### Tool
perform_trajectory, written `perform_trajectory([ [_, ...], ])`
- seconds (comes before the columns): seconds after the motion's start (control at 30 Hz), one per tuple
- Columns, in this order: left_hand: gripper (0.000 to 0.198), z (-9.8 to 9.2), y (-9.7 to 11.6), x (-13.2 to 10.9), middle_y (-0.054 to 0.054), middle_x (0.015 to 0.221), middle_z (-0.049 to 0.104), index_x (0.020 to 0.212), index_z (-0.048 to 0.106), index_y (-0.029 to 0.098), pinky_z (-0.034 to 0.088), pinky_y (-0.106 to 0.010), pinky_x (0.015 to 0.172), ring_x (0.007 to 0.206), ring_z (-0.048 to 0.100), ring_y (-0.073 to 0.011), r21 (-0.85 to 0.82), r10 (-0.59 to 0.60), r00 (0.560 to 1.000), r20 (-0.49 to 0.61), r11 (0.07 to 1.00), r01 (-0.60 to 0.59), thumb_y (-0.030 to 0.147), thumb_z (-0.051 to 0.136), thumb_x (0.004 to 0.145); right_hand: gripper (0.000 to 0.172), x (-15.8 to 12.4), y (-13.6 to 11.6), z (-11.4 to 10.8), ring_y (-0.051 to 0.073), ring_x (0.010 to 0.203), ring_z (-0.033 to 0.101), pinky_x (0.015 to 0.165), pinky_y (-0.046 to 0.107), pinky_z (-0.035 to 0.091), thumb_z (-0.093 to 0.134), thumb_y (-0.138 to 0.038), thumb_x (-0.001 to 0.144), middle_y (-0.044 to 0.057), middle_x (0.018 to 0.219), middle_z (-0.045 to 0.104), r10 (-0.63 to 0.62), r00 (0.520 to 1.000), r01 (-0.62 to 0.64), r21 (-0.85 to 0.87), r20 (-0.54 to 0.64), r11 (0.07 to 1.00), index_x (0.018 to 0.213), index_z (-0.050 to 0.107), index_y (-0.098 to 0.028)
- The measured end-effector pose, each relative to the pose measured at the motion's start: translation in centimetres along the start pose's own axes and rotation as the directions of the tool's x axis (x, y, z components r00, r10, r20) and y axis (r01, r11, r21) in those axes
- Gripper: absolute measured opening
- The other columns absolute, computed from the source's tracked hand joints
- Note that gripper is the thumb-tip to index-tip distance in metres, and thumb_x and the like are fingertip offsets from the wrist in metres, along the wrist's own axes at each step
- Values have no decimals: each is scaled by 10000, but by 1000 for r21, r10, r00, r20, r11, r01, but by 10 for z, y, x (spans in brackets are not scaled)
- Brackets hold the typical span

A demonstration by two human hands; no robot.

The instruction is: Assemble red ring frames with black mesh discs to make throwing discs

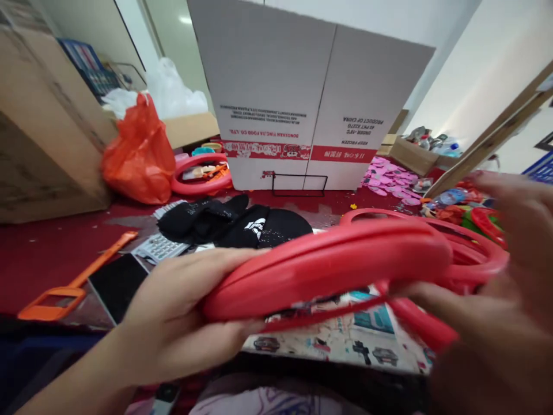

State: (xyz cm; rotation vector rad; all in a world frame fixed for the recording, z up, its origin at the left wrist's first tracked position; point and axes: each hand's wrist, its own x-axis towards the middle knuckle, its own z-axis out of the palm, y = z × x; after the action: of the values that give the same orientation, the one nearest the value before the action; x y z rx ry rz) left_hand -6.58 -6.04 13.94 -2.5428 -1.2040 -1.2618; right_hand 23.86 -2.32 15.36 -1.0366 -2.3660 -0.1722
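The left hand (173,323) held the red ring (328,265) with clenched fingers; the right hand (496,328) was blurred, its fingers' state indeterminate. Steady, level support was judged advisable.

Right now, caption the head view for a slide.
Left hand and right hand hold a red ring over a printed sheet; carton behind.

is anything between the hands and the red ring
Nothing visible. The left hand grips the red ring at its left edge. The right hand, blurred, is at its right side with fingers under it; whether it grips cannot be told.
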Motion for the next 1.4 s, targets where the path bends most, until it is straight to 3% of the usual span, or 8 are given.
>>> perform_trajectory([
  [0.03, 405, -15, 5, -1, 13, 832, 728, 1223, 588, 268, 519, -151, 518, 631, 674, -122, 1, 67, 996, 58, 998, -67, 404, 593, 842, 427, -1, 0, -17, 345, 1175, 535, 891, 505, 457, 562, -617, 818, -3, 1191, 606, 124, 991, -119, 82, -52, 990, 1161, 631, -373],
  [0.17, 478, -51, 21, -19, 25, 808, 726, 1299, 539, 326, 532, -164, 495, 617, 682, -142, 86, 49, 977, 208, 994, -68, 441, 567, 837, 447, 0, -20, -37, 212, 767, 643, 571, 312, 490, 815, -505, 596, 12, 929, 687, -89, 989, 73, 138, 117, 988, 959, 675, -287],
  [0.3, 502, -59, 23, -57, 27, 821, 731, 1280, 543, 341, 550, -176, 512, 615, 689, -155, 191, -86, 957, 276, 981, 33, 426, 580, 787, 223, 0, -50, -12, 168, 645, 597, 546, 294, 437, 745, -183, 636, 2, 796, 664, -182, 964, 164, 109, 194, 981, 835, 647, -210],
  [0.6, 414, -54, 6, -111, 4, 901, 747, 1162, 574, 295, 565, -192, 583, 686, 715, -173, 197, -206, 888, 411, 971, 135, 330, 642, 755, 80, 1, -71, 55, 168, 535, 480, 505, 298, 280, 599, -253, 730, 36, 646, 593, -433, 878, 405, 164, 206, 899, 715, 587, -175],
  [0.97, 165, -5, 22, -102, -50, 656, 577, 792, 585, 148, 423, -295, 524, 578, 541, -179, 489, -218, 967, 132, 863, 128, 130, 429, 843, 118, 13, -93, 95, 168, 538, 467, 521, 299, 223, 640, -294, 710, 23, 650, 574, -378, 868, 250, 375, 322, 893, 735, 598, -187],
  [1.07, 192, 0, 14, -103, -46, 613, 559, 716, 570, 154, 396, -297, 492, 539, 524, -176, 479, -193, 969, 152, 872, 99, 121, 423, 834, 212, 21, -91, 97, 162, 584, 491, 537, 279, 255, 703, -376, 674, 14, 676, 581, -249, 771, 22, 367, 586, 930, 712, 610, -190],
  [1.2, 258, 4, 9, -95, -42, 556, 530, 639, 545, 172, 363, -301, 444, 493, 512, -181, 490, -198, 961, 191, 868, 81, 140, 392, 844, 103, 29, -90, 101, 157, 604, 493, 564, 283, 278, 652, -280, 701, 22, 691, 584, -251, 704, 5, 349, 664, 937, 705, 640, -179],
  [1.4, 194, 0, 1, -101, -27, 601, 549, 702, 565, 168, 395, -278, 495, 534, 522, -155, 438, -218, 966, 141, 889, 137, 111, 419, 816, 226, 26, -93, 106, 172, 613, 506, 559, 293, 286, 671, -388, 721, 36, 672, 565, -274, 765, 41, 381, 582, 924, 713, 669, -161],
])
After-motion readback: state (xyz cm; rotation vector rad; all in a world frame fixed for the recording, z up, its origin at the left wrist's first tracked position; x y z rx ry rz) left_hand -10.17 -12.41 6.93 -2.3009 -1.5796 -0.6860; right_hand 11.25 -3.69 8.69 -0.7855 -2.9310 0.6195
